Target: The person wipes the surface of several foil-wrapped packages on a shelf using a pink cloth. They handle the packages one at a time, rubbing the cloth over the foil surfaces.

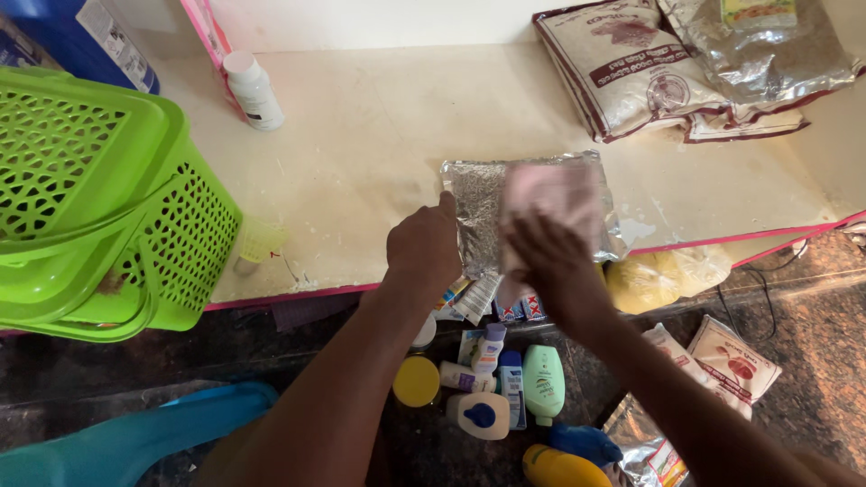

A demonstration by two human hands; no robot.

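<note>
A flat clear plastic packet with grainy contents lies on the cream shelf, near its front edge. My left hand rests on the packet's left side, fingers curled against it. My right hand presses a pink cloth on top of the packet; the cloth is blurred by motion. Both forearms reach up from the bottom of the head view.
Stacked green perforated baskets fill the shelf's left. A small white bottle stands at the back, and sealed packets at the back right. On the dark floor lie several small bottles, more packets and a yellow bag.
</note>
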